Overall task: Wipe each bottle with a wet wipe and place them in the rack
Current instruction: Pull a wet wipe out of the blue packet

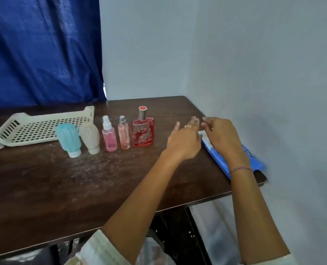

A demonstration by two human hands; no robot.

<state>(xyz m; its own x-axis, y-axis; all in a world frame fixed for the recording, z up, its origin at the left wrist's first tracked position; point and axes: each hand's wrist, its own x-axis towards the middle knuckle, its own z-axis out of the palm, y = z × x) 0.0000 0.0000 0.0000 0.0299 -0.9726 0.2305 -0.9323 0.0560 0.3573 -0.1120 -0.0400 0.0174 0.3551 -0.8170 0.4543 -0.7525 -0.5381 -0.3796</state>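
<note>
Landmark: red square glass perfume bottle [142, 133], mid-back on the dark wooden desk [82, 188].

Left of it, all outside the beige perforated plastic rack [34, 129]: slim pink bottle [123, 136], pink spray bottle [109, 136], beige ribbed bottle [90, 137], teal ribbed bottle [69, 139].

Right of it, I see the left hand [183, 140] with fingers released. The right hand [224, 138] is over the blue wet-wipe pack [218, 157] at the desk's wall-side edge; I cannot tell its grasp.
</note>
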